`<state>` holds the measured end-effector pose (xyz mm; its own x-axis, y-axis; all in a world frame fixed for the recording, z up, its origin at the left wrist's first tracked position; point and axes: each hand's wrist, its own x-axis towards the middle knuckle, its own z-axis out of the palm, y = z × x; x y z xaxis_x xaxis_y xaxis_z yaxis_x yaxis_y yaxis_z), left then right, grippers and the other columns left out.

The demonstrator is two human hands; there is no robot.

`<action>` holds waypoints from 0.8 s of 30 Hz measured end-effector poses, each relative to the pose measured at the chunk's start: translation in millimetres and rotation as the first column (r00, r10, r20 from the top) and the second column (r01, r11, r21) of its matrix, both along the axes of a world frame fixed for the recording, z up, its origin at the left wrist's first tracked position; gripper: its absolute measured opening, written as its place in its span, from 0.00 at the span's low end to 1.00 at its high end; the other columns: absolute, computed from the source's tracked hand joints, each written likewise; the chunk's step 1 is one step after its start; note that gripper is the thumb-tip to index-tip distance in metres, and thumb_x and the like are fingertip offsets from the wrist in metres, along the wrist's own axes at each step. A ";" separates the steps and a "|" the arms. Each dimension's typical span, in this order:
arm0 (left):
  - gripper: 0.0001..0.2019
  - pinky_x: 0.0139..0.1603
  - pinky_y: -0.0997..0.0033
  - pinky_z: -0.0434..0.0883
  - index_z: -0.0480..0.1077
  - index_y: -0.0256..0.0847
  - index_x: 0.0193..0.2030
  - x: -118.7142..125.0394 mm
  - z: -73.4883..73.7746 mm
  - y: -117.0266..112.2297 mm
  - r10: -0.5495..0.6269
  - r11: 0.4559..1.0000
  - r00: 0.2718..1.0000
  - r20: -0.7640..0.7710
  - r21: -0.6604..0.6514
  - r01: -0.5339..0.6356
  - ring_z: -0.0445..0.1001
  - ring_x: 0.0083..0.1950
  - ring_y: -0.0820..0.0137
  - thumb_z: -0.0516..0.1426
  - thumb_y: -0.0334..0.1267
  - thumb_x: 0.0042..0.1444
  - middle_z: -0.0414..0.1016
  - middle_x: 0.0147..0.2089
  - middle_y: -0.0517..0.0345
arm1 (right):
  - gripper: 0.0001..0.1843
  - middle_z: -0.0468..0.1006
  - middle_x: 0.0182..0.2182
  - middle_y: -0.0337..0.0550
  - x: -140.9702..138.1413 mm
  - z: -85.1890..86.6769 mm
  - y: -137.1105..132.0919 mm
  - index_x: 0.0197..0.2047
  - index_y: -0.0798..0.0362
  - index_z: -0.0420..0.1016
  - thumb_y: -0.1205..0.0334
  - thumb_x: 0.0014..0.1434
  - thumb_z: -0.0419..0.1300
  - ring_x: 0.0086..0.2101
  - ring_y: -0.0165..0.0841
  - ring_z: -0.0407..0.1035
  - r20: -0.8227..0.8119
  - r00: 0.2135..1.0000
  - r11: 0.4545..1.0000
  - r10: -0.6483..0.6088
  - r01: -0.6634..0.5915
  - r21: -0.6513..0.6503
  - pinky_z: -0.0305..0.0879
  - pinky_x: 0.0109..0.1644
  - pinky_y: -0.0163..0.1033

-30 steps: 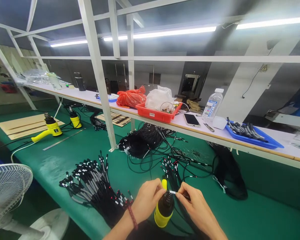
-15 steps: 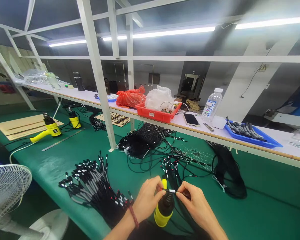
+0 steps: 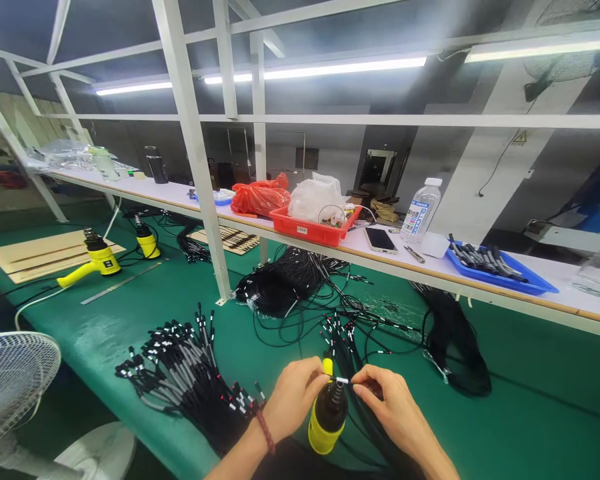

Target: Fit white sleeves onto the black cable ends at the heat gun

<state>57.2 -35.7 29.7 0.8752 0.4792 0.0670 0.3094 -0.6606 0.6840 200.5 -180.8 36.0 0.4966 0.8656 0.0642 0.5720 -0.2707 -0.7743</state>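
Between my two hands a thin black cable (image 3: 341, 381) with a white sleeve is stretched level. My left hand (image 3: 300, 393), with a beaded bracelet on the wrist, pinches its left end. On the other side of the sleeve, my right hand (image 3: 385, 397) pinches the cable too. Just below the sleeve stands a yellow and black heat gun (image 3: 326, 427), its nozzle pointing up. A large bundle of black cables (image 3: 185, 373) with grey and white ends lies left of my hands. Behind them are more cable ends (image 3: 339, 333) with white and red tips.
A white shelf (image 3: 395, 267) crosses above the green table, holding a red tray (image 3: 313, 229), a phone (image 3: 380, 240), a bottle (image 3: 421, 210) and a blue tray (image 3: 505, 267). More heat guns (image 3: 100, 257) lie at left. A fan (image 3: 17, 387) stands near the table's left edge.
The view has shifted very slightly. Both hands keep their pinch on the cable above the nozzle, with only a tiny shift of the sleeve.
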 end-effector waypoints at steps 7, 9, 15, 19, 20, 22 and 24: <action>0.08 0.41 0.72 0.61 0.67 0.43 0.34 -1.4 -4.5 -0.9 0.008 0.997 1.000 0.027 -0.071 -0.006 0.68 0.40 0.67 0.50 0.41 0.62 0.73 0.35 0.63 | 0.08 0.74 0.25 0.37 1.3 0.4 -0.6 0.27 0.51 0.72 0.64 0.57 0.54 0.28 0.32 0.67 0.044 0.999 1.000 -0.025 0.024 0.005 0.58 0.32 0.34; 0.13 0.41 0.72 0.61 0.67 0.43 0.32 -1.4 -5.7 -0.9 0.003 0.998 1.000 0.015 -0.059 -0.002 0.68 0.38 0.67 0.48 0.43 0.64 0.73 0.33 0.63 | 0.08 0.73 0.24 0.37 1.3 0.2 -0.5 0.27 0.51 0.72 0.64 0.56 0.55 0.28 0.32 0.67 0.050 0.998 1.000 -0.027 0.027 0.006 0.58 0.32 0.34; 0.08 0.41 0.73 0.61 0.67 0.42 0.33 -0.9 -7.5 0.3 0.039 0.993 0.997 0.069 -0.115 -0.031 0.68 0.40 0.68 0.52 0.41 0.61 0.73 0.35 0.63 | 0.06 0.72 0.24 0.36 0.9 -5.3 1.6 0.26 0.51 0.72 0.65 0.53 0.56 0.27 0.32 0.67 0.044 0.997 0.998 -0.056 0.055 0.040 0.59 0.31 0.34; 0.09 0.41 0.72 0.62 0.67 0.43 0.35 1.0 -8.1 1.4 0.041 0.995 0.998 0.047 -0.088 -0.037 0.68 0.40 0.67 0.50 0.43 0.62 0.73 0.35 0.62 | 0.05 0.72 0.23 0.36 -1.0 -6.2 3.3 0.25 0.51 0.71 0.66 0.51 0.57 0.26 0.32 0.67 0.027 0.997 0.994 -0.077 0.075 0.078 0.59 0.31 0.33; 0.12 0.41 0.72 0.61 0.67 0.43 0.34 1.6 -8.1 1.5 0.029 0.998 0.999 0.023 -0.065 -0.027 0.68 0.39 0.67 0.48 0.43 0.64 0.73 0.33 0.62 | 0.05 0.71 0.23 0.36 -1.3 -5.8 3.2 0.25 0.51 0.71 0.66 0.52 0.57 0.26 0.32 0.67 0.024 0.997 0.994 -0.076 0.073 0.079 0.59 0.30 0.33; 0.17 0.41 0.70 0.61 0.67 0.42 0.30 2.6 -8.1 1.5 0.000 1.000 1.000 -0.016 -0.020 -0.001 0.68 0.37 0.67 0.44 0.43 0.66 0.72 0.29 0.62 | 0.06 0.71 0.23 0.35 -1.0 -4.7 1.9 0.25 0.51 0.71 0.65 0.52 0.57 0.26 0.32 0.66 0.015 0.997 0.996 -0.069 0.068 0.061 0.59 0.30 0.33; 0.20 0.41 0.70 0.60 0.66 0.42 0.27 2.9 -7.8 1.3 -0.008 1.000 1.000 -0.025 -0.002 0.008 0.68 0.36 0.67 0.42 0.43 0.67 0.71 0.28 0.62 | 0.06 0.73 0.24 0.36 0.7 -4.1 -0.6 0.27 0.50 0.72 0.64 0.54 0.56 0.27 0.32 0.67 0.008 0.999 0.999 -0.044 0.043 0.024 0.59 0.31 0.34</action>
